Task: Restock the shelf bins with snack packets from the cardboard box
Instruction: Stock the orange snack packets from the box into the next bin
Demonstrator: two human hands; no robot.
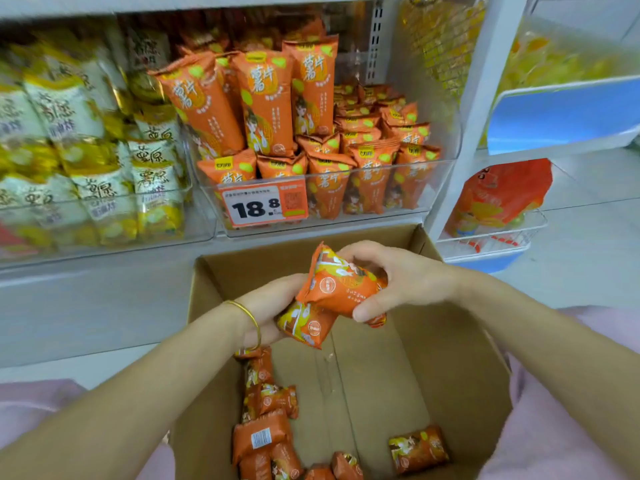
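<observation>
Between left hand (pixel 272 311), right hand (pixel 398 278): packets (pixel 334 292)

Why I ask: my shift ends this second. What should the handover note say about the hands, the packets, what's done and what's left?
Left grip (bare hand) holds an orange foil snack packet.
Right grip (bare hand) pinches a second orange packet that overlaps the first.
Both are above the open brown cardboard box.
Done: the clear plastic shelf bin behind the white-and-orange 18.8 price tag is already well filled with orange packets.
Left: shelve the two held packets, then the loose orange packets on the box floor.
</observation>
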